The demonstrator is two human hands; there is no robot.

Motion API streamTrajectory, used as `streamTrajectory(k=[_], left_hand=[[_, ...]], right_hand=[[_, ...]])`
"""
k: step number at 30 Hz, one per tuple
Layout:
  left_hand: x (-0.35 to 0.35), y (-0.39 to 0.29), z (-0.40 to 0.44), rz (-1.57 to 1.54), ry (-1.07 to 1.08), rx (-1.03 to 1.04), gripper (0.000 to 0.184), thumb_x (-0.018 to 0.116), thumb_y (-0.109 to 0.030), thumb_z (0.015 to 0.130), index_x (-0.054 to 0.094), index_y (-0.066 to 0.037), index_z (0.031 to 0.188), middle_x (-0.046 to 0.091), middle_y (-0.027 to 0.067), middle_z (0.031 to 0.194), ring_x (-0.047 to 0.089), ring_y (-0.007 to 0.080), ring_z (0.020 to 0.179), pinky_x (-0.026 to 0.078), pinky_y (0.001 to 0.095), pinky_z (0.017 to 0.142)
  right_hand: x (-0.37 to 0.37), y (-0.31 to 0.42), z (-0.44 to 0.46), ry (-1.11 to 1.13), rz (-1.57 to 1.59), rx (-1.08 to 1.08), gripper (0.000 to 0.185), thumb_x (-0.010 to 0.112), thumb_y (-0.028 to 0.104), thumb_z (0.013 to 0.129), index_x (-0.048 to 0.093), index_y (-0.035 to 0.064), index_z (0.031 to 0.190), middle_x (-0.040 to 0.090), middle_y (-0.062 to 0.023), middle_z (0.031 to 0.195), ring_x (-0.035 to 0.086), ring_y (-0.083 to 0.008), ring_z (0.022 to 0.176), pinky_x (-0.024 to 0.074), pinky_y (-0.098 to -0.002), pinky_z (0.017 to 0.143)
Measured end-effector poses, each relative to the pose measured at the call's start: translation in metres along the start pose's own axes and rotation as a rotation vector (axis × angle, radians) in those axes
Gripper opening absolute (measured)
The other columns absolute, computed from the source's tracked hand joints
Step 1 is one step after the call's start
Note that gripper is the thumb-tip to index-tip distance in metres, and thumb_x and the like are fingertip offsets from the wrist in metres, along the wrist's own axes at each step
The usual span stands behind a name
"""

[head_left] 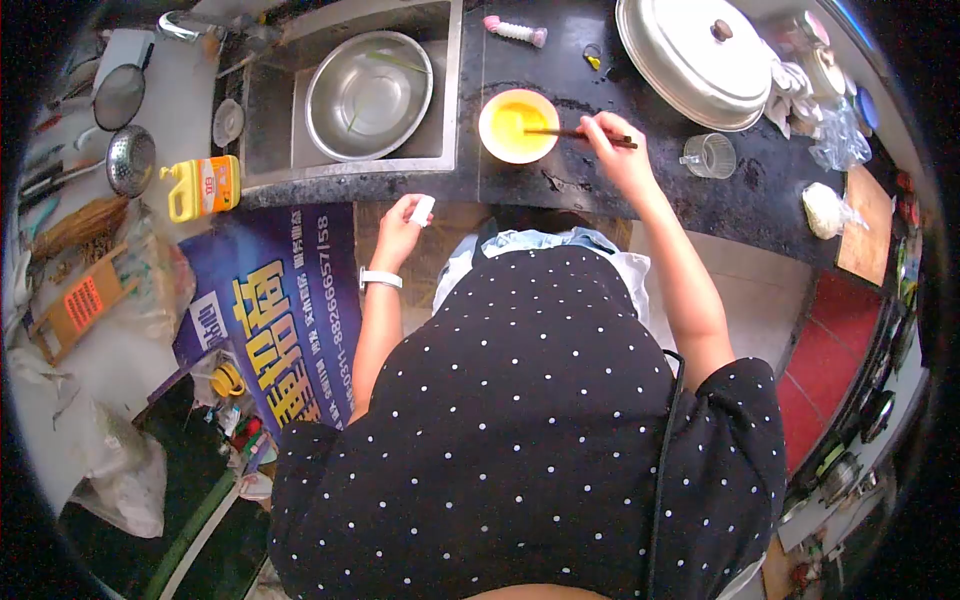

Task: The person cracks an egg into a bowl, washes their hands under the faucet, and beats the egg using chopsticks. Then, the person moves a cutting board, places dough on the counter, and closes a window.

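Note:
My right hand (617,155) is closed around dark chopsticks (560,132) above the counter. Their tips dip into yellow liquid that looks like beaten egg (512,120), inside a small round bowl (520,157) on the dark countertop. My left hand (398,230) is held in front of the counter edge, below the sink corner. Its fingers close on a small white object (422,211), too small to name. Nothing in view touches the bowl besides the chopsticks.
A steel basin (318,112) sits in the sink (448,110) at left. A yellow jug (205,188) stands left of it. To the right are a large lidded pot (680,45), a glass cup (710,157) and a cutting board (866,225). A pink-and-white tube (515,31) lies behind the bowl.

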State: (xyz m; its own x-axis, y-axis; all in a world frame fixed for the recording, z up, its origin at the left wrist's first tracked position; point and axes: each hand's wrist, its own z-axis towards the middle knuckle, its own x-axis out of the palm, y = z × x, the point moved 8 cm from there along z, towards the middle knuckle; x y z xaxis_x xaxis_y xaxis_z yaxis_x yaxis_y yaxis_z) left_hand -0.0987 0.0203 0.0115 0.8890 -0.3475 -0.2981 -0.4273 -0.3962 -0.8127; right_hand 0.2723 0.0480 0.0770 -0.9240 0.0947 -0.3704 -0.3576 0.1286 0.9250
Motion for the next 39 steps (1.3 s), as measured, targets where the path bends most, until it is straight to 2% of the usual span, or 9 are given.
streamTrajectory(k=[3, 5, 17, 21, 25, 29, 32, 35, 39], left_hand=[[0.001, 0.003, 0.000, 0.017, 0.008, -0.030, 0.019, 0.052, -0.007, 0.088, 0.057, -0.001, 0.106, 0.063, 0.0060, 0.089, 0.060, 0.0128, 0.081, 0.049, 0.0256, 0.073], [0.001, 0.006, -0.002, 0.036, 0.018, -0.033, 0.019, 0.052, -0.006, 0.088, 0.056, -0.001, 0.106, 0.063, 0.0060, 0.089, 0.060, 0.0131, 0.081, 0.049, 0.0257, 0.073], [0.000, 0.007, -0.001, 0.058, -0.020, -0.029, 0.019, 0.054, -0.004, 0.085, 0.059, -0.002, 0.103, 0.065, 0.0062, 0.088, 0.061, 0.0115, 0.079, 0.048, 0.0255, 0.072], [0.003, 0.007, -0.002, 0.008, -0.005, 0.017, 0.019, 0.052, -0.003, 0.087, 0.057, -0.001, 0.105, 0.063, 0.0062, 0.089, 0.061, 0.0132, 0.080, 0.049, 0.0259, 0.072], [0.003, 0.007, -0.003, 0.006, -0.009, 0.004, 0.017, 0.055, -0.006, 0.085, 0.059, -0.001, 0.102, 0.064, 0.0060, 0.088, 0.061, 0.0121, 0.080, 0.048, 0.0258, 0.072], [0.005, 0.004, -0.005, 0.011, -0.013, 0.004, 0.017, 0.057, -0.007, 0.085, 0.059, -0.001, 0.101, 0.064, 0.0059, 0.087, 0.061, 0.0115, 0.081, 0.048, 0.0260, 0.072], [0.007, 0.010, -0.005, 0.008, -0.005, -0.009, 0.017, 0.057, -0.008, 0.085, 0.060, -0.002, 0.100, 0.064, 0.0059, 0.087, 0.061, 0.0115, 0.080, 0.048, 0.0261, 0.072], [0.009, 0.011, -0.005, -0.013, 0.004, -0.004, 0.018, 0.055, -0.007, 0.087, 0.058, -0.002, 0.104, 0.063, 0.0048, 0.086, 0.060, 0.0116, 0.078, 0.048, 0.0248, 0.071], [0.007, 0.009, -0.006, 0.050, 0.000, 0.009, 0.018, 0.055, -0.008, 0.087, 0.058, -0.002, 0.104, 0.063, 0.0048, 0.086, 0.060, 0.0115, 0.078, 0.048, 0.0245, 0.071]], right_hand=[[0.006, -0.002, -0.003, -0.063, 0.248, -0.017, 0.020, 0.059, 0.019, 0.087, 0.062, 0.0013, 0.078, 0.061, -0.0061, 0.069, 0.054, -0.0094, 0.063, 0.0430, -0.0257, 0.059], [-0.012, 0.013, -0.002, -0.224, 0.059, -0.105, 0.019, 0.059, 0.018, 0.087, 0.062, 0.0013, 0.078, 0.062, -0.0046, 0.071, 0.055, -0.0086, 0.064, 0.0435, -0.0252, 0.059], [0.010, -0.009, -0.003, 0.070, 0.137, 0.090, 0.020, 0.057, 0.016, 0.090, 0.061, -0.0017, 0.081, 0.061, -0.0021, 0.075, 0.055, -0.0063, 0.069, 0.0449, -0.0207, 0.065], [-0.011, 0.003, 0.000, -0.165, -0.013, -0.060, 0.019, 0.058, 0.016, 0.089, 0.061, -0.0008, 0.081, 0.061, -0.0018, 0.074, 0.056, -0.0056, 0.069, 0.0459, -0.0209, 0.064], [0.010, 0.004, -0.005, 0.069, 0.128, 0.082, 0.018, 0.058, 0.016, 0.089, 0.062, -0.0005, 0.082, 0.061, -0.0006, 0.072, 0.056, -0.0055, 0.069, 0.0457, -0.0201, 0.066], [-0.012, 0.006, 0.000, -0.134, -0.055, 0.018, 0.019, 0.058, 0.018, 0.088, 0.063, 0.0004, 0.083, 0.062, -0.0014, 0.073, 0.057, -0.0071, 0.069, 0.0463, -0.0207, 0.065], [0.008, 0.005, -0.004, 0.106, 0.087, 0.027, 0.019, 0.058, 0.018, 0.088, 0.062, 0.0006, 0.082, 0.062, -0.0013, 0.073, 0.057, -0.0067, 0.069, 0.0449, -0.0203, 0.063], [-0.011, 0.008, 0.000, -0.194, 0.138, -0.090, 0.020, 0.060, 0.020, 0.086, 0.063, 0.0013, 0.081, 0.063, -0.0038, 0.069, 0.057, -0.0072, 0.065, 0.0453, -0.0235, 0.062], [0.009, -0.005, -0.002, 0.078, 0.118, 0.066, 0.020, 0.058, 0.018, 0.089, 0.063, -0.0005, 0.083, 0.062, -0.0019, 0.073, 0.056, -0.0061, 0.069, 0.0445, -0.0200, 0.064]])
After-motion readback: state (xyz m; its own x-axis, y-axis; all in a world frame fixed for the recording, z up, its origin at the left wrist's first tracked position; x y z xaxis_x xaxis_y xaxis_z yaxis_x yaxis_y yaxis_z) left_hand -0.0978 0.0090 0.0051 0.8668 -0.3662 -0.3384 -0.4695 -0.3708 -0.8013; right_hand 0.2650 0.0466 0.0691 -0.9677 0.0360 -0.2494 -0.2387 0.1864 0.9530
